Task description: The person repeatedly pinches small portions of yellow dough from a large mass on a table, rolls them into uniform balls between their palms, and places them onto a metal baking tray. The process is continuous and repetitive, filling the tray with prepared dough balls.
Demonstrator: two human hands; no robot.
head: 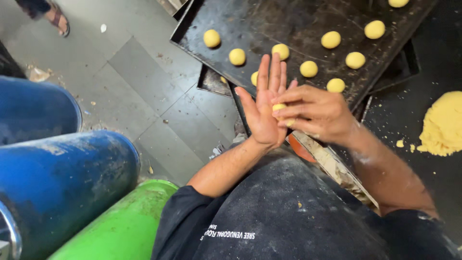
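Left hand: we hold our left hand [263, 108] upright and flat, palm open, fingers straight and close together, over the near edge of the baking tray.
Right hand: our right hand [315, 111] lies across the left palm, fingers curled over the dough piece, pressing it against the palm.
Dough piece: a small yellow dough piece [278, 107] sits between our 2 hands, only a sliver showing at the fingertips.
Baking tray: a dark, worn baking tray [269, 29] rests tilted on the counter, stacked over other dark trays, its near-left corner jutting past the counter's edge above the floor.
Dough balls: we count 10 round yellow dough balls [308, 69] on the tray, in loose rows and well apart, 1 partly hidden behind the left hand.
Dough heap: a crumbly yellow dough heap [443, 124] lies on the black counter [414, 110] at its right edge, with crumbs beside it.
Drums: 2 blue drums [57, 178] and 1 green drum [125, 226] stand on the grey tiled floor [139, 82] at our left.
Other person: a sandalled foot [57, 18] shows on the floor at the far left corner.
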